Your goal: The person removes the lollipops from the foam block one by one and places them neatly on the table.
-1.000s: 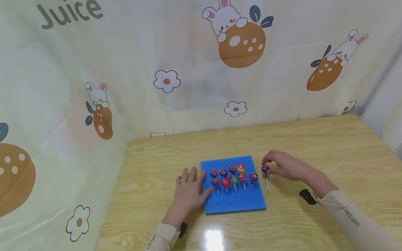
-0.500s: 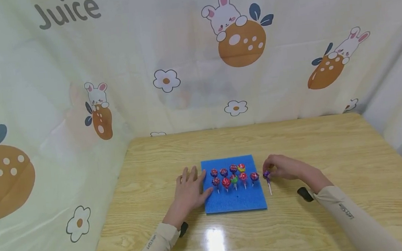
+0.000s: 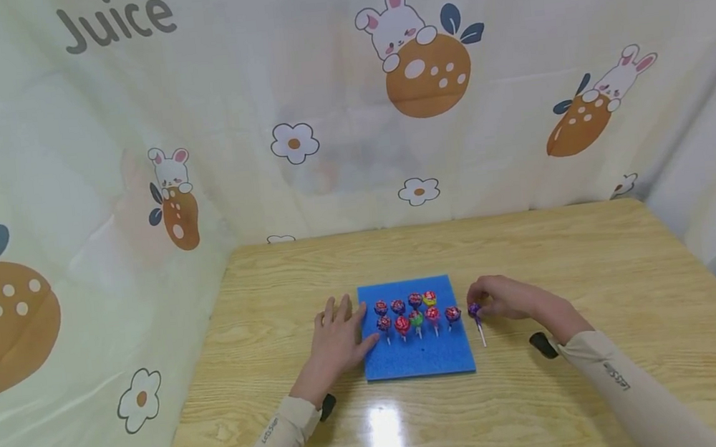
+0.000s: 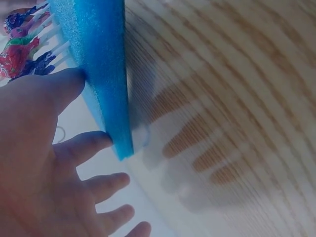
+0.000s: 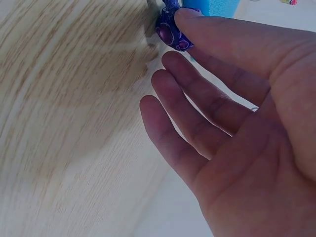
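A blue foam board (image 3: 419, 361) lies on the table with several wrapped lollipops (image 3: 402, 326) standing in it by their sticks, in two rows. My left hand (image 3: 335, 344) rests at the board's left edge, fingers spread; in the left wrist view its thumb and index finger touch the blue foam (image 4: 101, 59). Just right of the board, my right hand (image 3: 504, 297) pinches a purple-wrapped lollipop (image 3: 474, 309) by its head, the white stick pointing toward me. In the right wrist view the thumb presses on the purple wrapper (image 5: 170, 32), and the other fingers are loosely bent.
The wooden table (image 3: 527, 236) extends around the board on all sides. A cream curtain (image 3: 334, 110) with printed rabbits hangs behind and at the left. Near each cuff shows a small black object, such as the one by the right wrist (image 3: 543, 346).
My right hand has drawn the purple lollipop slightly nearer to me, and its stick leans a little further right. The left hand and the board have stayed in place.
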### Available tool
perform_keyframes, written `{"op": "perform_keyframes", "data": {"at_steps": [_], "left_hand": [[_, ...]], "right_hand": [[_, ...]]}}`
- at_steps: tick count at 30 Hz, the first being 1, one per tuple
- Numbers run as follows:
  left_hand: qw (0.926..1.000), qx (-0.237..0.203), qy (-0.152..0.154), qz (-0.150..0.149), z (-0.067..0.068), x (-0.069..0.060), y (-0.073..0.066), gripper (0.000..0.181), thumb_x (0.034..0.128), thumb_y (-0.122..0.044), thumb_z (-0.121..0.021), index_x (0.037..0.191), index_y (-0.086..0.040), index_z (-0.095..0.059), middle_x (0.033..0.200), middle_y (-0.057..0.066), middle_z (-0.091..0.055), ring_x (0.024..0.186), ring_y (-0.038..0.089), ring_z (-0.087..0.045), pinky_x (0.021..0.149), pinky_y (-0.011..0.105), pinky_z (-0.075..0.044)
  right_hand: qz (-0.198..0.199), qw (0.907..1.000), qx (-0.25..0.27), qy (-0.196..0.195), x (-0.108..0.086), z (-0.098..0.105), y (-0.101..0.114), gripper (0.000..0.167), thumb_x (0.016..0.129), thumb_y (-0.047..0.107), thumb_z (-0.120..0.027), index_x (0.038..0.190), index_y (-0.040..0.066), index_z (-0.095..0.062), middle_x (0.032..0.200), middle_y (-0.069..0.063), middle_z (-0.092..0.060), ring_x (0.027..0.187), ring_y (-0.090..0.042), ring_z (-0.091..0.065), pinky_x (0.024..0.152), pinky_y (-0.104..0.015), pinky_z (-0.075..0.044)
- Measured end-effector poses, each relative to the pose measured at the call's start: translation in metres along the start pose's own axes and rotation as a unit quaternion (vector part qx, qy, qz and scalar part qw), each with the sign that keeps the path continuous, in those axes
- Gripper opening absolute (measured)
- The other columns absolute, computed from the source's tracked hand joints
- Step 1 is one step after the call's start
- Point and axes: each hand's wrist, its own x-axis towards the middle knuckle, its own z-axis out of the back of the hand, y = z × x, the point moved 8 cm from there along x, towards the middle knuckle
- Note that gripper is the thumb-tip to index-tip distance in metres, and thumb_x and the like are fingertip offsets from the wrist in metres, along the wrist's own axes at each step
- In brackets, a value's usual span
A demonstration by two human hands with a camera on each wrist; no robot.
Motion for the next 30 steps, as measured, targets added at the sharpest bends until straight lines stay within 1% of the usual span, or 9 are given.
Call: {"op": "perform_keyframes", "data": {"at_steps": [6, 11, 17, 20, 23, 30], "left_hand": [[1.0, 0.005, -0.003, -0.003, 0.001, 0.0, -0.001, 0.069, 0.0965, -0.059, -0.056, 0.152, -0.018, -0.046, 0.162, 0.019, -0.034, 0.15, 0.047, -0.025, 0.115, 0.063, -0.03], [1.0, 0.01, 0.002, -0.001, -0.001, 0.002, 0.0, 0.07, 0.0967, -0.059, -0.055, 0.153, -0.019, -0.045, 0.163, 0.018, -0.032, 0.151, 0.045, -0.023, 0.116, 0.063, -0.029], [0.9999, 0.012, 0.002, -0.002, 0.001, 0.003, 0.0, 0.07, 0.0963, -0.059, -0.056, 0.153, -0.019, -0.046, 0.163, 0.018, -0.033, 0.151, 0.045, -0.023, 0.117, 0.062, -0.029], [0.9999, 0.015, 0.001, -0.003, 0.003, 0.003, 0.001, 0.07, 0.0964, -0.059, -0.056, 0.152, -0.019, -0.046, 0.162, 0.018, -0.033, 0.151, 0.045, -0.023, 0.116, 0.062, -0.03], [0.9998, 0.019, 0.0, -0.003, 0.003, 0.004, 0.001, 0.069, 0.0966, -0.059, -0.056, 0.152, -0.019, -0.046, 0.162, 0.018, -0.033, 0.151, 0.045, -0.024, 0.116, 0.062, -0.031], [0.9997, 0.02, 0.012, -0.001, 0.003, 0.004, -0.001, 0.07, 0.097, -0.059, -0.055, 0.153, -0.019, -0.045, 0.163, 0.018, -0.031, 0.152, 0.045, -0.022, 0.117, 0.061, -0.03]], "right_hand": [[0.001, 1.0, 0.009, 0.001, 0.0, -0.002, -0.001, 0.016, 0.092, 0.002, -0.069, 0.107, 0.0, -0.069, 0.102, -0.008, -0.069, 0.099, -0.025, -0.065, 0.091, -0.047, -0.053], [0.005, 0.9999, 0.008, -0.005, -0.002, -0.001, 0.0, 0.022, 0.092, 0.004, -0.069, 0.112, -0.003, -0.068, 0.106, -0.012, -0.069, 0.101, -0.029, -0.066, 0.091, -0.048, -0.054], [-0.005, 0.9999, 0.004, -0.012, -0.004, 0.005, 0.002, 0.029, 0.093, 0.008, -0.069, 0.119, -0.005, -0.066, 0.115, -0.018, -0.068, 0.109, -0.038, -0.063, 0.094, -0.052, -0.053], [-0.015, 0.9998, 0.001, -0.013, -0.003, 0.007, 0.001, 0.031, 0.094, 0.011, -0.069, 0.122, -0.004, -0.065, 0.119, -0.019, -0.067, 0.113, -0.04, -0.061, 0.096, -0.053, -0.052], [-0.019, 0.9997, -0.001, -0.014, -0.002, 0.01, 0.0, 0.033, 0.095, 0.013, -0.068, 0.123, -0.003, -0.065, 0.121, -0.02, -0.066, 0.116, -0.042, -0.06, 0.098, -0.054, -0.051], [-0.02, 0.9998, 0.003, -0.009, -0.003, 0.014, 0.002, 0.036, 0.096, 0.016, -0.068, 0.125, -0.003, -0.063, 0.124, -0.022, -0.065, 0.119, -0.043, -0.059, 0.099, -0.056, -0.05]]}}
